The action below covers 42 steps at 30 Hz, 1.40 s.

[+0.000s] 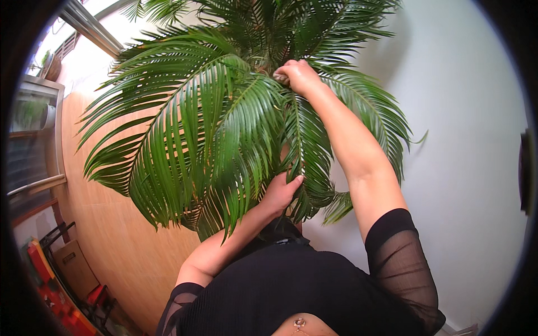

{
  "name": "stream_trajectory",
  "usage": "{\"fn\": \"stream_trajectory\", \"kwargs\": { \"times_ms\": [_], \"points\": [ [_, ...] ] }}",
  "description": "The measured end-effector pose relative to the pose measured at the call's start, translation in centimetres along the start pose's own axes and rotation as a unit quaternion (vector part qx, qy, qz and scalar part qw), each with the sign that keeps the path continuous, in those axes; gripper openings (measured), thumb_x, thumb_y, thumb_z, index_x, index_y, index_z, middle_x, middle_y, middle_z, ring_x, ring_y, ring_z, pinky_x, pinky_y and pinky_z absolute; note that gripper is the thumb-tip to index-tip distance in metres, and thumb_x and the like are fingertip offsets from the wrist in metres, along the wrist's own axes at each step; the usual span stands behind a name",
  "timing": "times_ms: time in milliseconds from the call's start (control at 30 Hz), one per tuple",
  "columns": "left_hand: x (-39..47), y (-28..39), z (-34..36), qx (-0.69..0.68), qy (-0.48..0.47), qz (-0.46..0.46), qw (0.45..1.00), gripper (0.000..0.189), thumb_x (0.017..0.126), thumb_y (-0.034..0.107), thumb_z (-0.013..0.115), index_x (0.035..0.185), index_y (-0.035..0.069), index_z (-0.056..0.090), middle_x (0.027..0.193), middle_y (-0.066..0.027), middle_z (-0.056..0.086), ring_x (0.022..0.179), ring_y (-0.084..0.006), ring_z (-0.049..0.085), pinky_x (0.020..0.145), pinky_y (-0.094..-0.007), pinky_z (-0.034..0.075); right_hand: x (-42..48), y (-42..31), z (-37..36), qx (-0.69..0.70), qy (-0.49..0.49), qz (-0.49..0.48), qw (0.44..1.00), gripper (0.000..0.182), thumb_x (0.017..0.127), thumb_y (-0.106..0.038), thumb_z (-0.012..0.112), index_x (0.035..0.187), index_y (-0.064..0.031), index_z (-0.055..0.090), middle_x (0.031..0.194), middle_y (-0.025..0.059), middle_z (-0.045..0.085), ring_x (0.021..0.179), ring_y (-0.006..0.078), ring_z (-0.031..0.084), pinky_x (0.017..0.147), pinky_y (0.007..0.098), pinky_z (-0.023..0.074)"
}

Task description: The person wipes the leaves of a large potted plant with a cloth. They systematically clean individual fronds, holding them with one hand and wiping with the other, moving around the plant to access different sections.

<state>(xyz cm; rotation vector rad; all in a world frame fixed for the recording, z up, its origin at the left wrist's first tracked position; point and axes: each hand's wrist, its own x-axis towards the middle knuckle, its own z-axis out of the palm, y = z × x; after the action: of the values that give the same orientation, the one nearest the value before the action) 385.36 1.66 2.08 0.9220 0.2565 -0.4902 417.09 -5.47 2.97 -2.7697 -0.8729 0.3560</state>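
Observation:
A large sago palm [248, 122] with long green fronds fills the middle and top of the head view. My left hand [282, 192] grips the lower part of a hanging frond [299, 138], its thumb resting over the leaflets. Higher up, near the crown where the frond stalks meet, my right hand [297, 76] holds a crumpled, pale cloth [281, 78] in bent fingers. The cloth is mostly covered by the fingers, and whether it touches the stalk cannot be told. Fronds hide most of the trunk.
A pale wall [458, 138] stands close on the right. Wood-look floor [126, 235] extends at left, with a cardboard box [75, 266] and a folding frame at lower left. A metal-framed window [59, 126] is at far left, a metal post [90, 27] above.

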Motion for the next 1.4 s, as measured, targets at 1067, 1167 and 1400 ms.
{"fn": "stream_trajectory", "kwargs": {
  "times_ms": [1067, 1167, 1400],
  "points": [
    [0.1, 5.2, 0.3, -0.105, 0.006, -0.047, 0.993, 0.030, 0.099, 0.018, 0.059, 0.127, 0.007, 0.057, 0.112, -0.0054, 0.068, 0.098, -0.0173, 0.066, 0.084, -0.0343, 0.056, -24.5, -7.3, -4.4, 0.099, 0.142, -0.041, 0.984, 0.040, 0.080, 0.007, 0.061, 0.114, -0.0122, 0.071, 0.119, 0.0093, 0.065, 0.109, 0.0347, 0.057, 0.099, 0.0402, 0.0487],
    [0.3, 5.7, 1.1, -0.157, 0.033, -0.029, 0.987, 0.029, 0.099, 0.013, 0.056, 0.126, 0.002, 0.058, 0.113, -0.0105, 0.068, 0.096, -0.0211, 0.069, 0.084, -0.0374, 0.060, -28.2, -8.6, -7.6, 0.067, 0.162, -0.009, 0.984, 0.048, 0.077, 0.011, 0.058, 0.117, -0.0120, 0.070, 0.122, 0.0088, 0.063, 0.111, 0.0328, 0.056, 0.099, 0.0403, 0.0486],
    [3.7, 4.5, -1.6, -0.323, -0.190, -0.095, 0.922, 0.030, 0.102, 0.026, 0.047, 0.112, 0.003, 0.064, 0.101, -0.0119, 0.072, 0.084, -0.0234, 0.072, 0.073, -0.0382, 0.062, -25.0, -11.5, -6.1, 0.066, 0.292, -0.081, 0.951, 0.044, 0.081, 0.001, 0.061, 0.120, -0.0180, 0.068, 0.127, 0.0060, 0.059, 0.114, 0.0321, 0.053, 0.100, 0.0393, 0.0473]
  ]
}}
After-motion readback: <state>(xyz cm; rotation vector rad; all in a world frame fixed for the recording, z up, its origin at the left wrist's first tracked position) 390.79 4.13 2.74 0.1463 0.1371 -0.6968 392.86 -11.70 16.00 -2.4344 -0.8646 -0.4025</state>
